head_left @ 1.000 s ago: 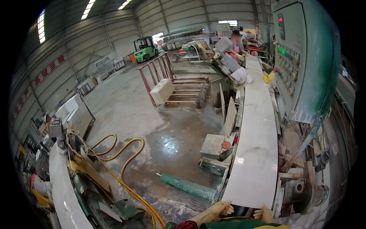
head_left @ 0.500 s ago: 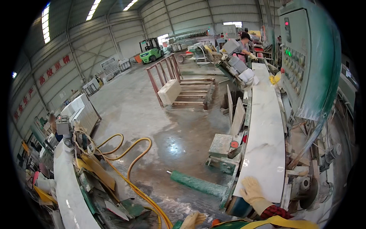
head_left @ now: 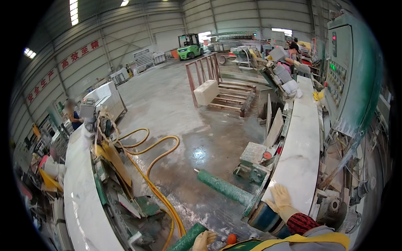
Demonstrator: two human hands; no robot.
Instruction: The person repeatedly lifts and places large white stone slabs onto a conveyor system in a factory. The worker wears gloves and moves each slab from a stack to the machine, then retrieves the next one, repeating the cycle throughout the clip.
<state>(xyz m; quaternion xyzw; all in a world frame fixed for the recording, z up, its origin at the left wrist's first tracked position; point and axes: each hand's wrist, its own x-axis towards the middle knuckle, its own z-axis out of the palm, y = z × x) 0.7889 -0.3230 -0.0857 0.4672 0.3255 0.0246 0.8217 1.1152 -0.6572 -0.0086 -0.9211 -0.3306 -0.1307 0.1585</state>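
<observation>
The long white stone slab point(head_left: 299, 154) looks smooth and faintly glossy with pale veining, and the right hand point(head_left: 279, 197) lying flat on its near end wears a matt cream rubber-like glove, as does the left hand point(head_left: 204, 240). The concrete floor point(head_left: 176, 108) is grey and rough, shining wet in patches. The roller point(head_left: 224, 188) has a coarse green textured cover, the hose point(head_left: 157, 184) is smooth yellow rubber, and the pallet point(head_left: 228, 98) is bare wood.

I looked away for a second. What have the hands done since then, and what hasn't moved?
The right hand has moved up from the lower edge and now lies flat, gloved, on the near end of the white slab. The left hand stays low at the lower edge, holding nothing visible. The slab, the green roller and the yellow hose lie as before.
</observation>
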